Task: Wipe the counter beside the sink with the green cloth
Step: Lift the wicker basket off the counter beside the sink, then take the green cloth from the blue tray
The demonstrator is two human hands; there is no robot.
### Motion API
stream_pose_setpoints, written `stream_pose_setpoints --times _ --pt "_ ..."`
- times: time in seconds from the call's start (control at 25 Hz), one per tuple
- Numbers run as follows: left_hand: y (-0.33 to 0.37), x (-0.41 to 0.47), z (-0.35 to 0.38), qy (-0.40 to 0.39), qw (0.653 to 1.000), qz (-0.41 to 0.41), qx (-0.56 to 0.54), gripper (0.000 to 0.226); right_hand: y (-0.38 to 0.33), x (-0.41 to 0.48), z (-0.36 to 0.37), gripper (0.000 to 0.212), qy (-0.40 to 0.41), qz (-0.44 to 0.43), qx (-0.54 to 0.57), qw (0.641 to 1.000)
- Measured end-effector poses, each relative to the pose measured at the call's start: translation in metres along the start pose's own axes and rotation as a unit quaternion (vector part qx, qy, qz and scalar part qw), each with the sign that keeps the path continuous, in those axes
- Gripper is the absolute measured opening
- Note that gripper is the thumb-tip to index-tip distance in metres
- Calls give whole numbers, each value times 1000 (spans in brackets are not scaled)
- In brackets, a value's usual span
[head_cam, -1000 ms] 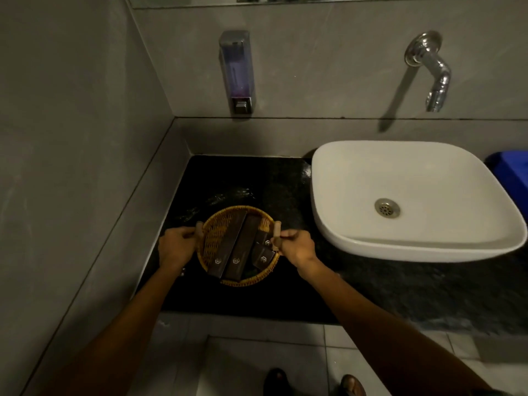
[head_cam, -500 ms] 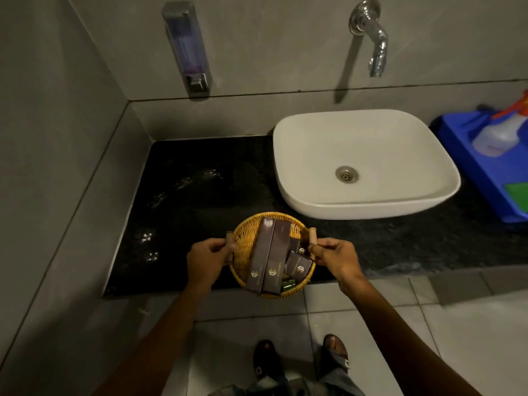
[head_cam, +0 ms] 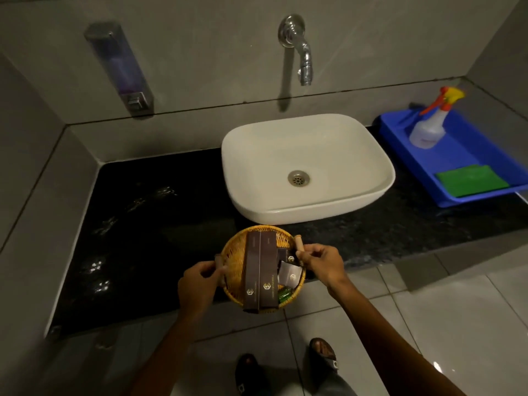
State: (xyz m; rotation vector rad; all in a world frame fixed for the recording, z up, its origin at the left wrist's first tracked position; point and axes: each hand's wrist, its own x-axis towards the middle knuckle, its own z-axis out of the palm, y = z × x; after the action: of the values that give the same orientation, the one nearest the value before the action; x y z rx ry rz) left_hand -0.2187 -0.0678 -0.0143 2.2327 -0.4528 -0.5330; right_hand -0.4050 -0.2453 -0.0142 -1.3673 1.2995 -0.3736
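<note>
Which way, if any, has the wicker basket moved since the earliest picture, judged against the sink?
Yes. The wicker basket, gripped by the left hand and right hand, has come off the counter left of the sink to the counter's front edge.

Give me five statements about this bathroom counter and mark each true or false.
1. Both hands, left hand and right hand, hold the basket by its handles. True.
2. The green cloth lies in the sink. False: it lies in the blue tray.
3. A spray bottle stands in the tray. True.
4. The tap is running. False: no water shows.
5. The tray sits left of the sink. False: it sits to the right.
</note>
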Motion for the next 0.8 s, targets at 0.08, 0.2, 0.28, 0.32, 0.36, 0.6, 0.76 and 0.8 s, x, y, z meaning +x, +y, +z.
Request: stream_pose_setpoints --times 0.08,0.2,0.28,0.32,0.36,0.6,0.76,0.8 --pt "10 -4 -1 66 993 41 86 40 3 9 -14 15 -15 -9 -7 1000" --pt "58 -15 24 105 976 159 110 31 5 32 -61 34 0 -4 -6 1000" --pt "103 -24 61 70 965 234 101 27 2 50 -107 34 7 -10 -8 1000" --pt "130 -29 83 50 957 272 94 25 0 62 -133 31 12 -18 -7 1000" --pt "156 -33 106 33 945 313 90 23 -3 73 -160 28 21 -27 -10 999" --pt "300 -33 260 -77 852 494 155 16 -27 156 -337 15 141 -97 -120 978" --pt "368 -16 357 -175 791 528 254 22 -34 218 -423 16 143 -96 -333 927" --pt "379 -12 381 -183 777 533 280 22 -33 231 -437 20 130 -76 -391 908"
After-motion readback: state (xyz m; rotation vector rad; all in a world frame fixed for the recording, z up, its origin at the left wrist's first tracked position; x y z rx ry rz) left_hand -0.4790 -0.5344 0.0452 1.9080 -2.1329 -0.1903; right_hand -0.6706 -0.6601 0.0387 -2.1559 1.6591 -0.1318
